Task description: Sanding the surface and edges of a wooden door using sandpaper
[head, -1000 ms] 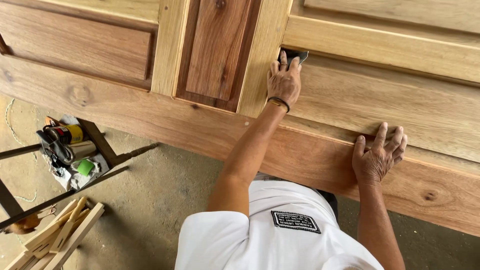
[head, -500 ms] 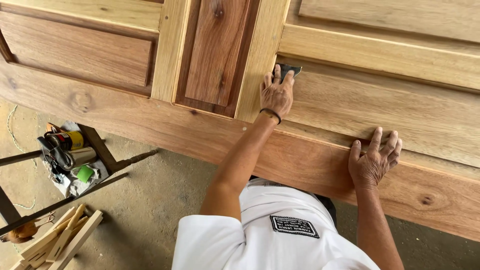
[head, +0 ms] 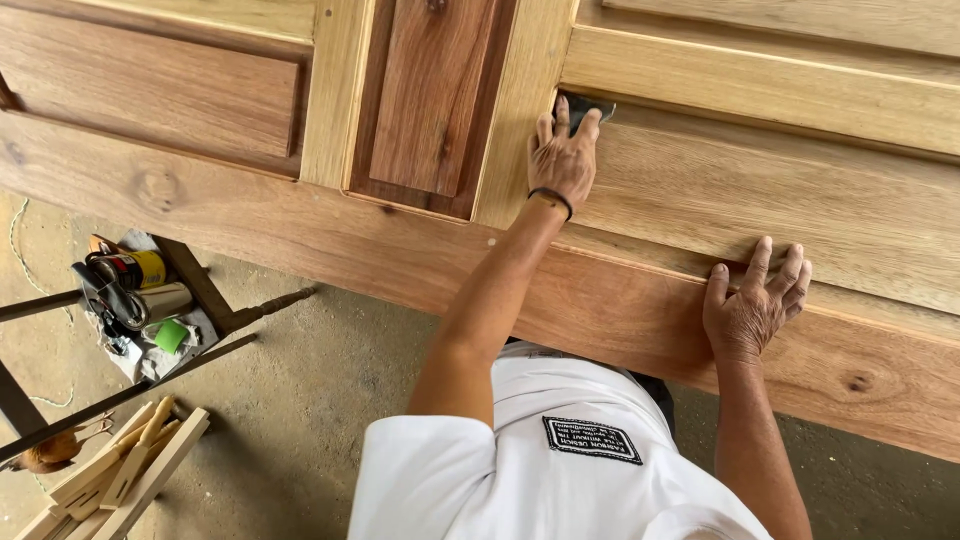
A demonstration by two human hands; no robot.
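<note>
Head view, looking down past a white shirt [head: 540, 470] with a dark printed patch.

Large panelled wooden door [head: 700, 210], mixed pale and reddish-brown boards, lies flat and fills the far part of the scene.

Left hand [head: 562, 155]: arm stretched far over the door, black band at the wrist. Fingers press down on a small dark flat pad [head: 585, 106], possibly sanding paper; kind not certain. The pad sits in the recessed groove where the pale upright board meets the pale raised panel to its right. Only the pad's far edge shows beyond the fingertips.

Right hand [head: 755, 305]: open, fingers spread wide, palm flat on the near edge of the pale panel, just above the reddish bottom rail. Holds nothing.

Left of scene, below the door edge: dark metal stand [head: 215, 300] carrying a yellow-and-red can [head: 135, 268], a metal cylinder [head: 160, 300] and a green lid [head: 171, 335] on a cloth. Pale wooden strips [head: 120, 475] lie on the concrete floor [head: 330, 390] near left.
</note>
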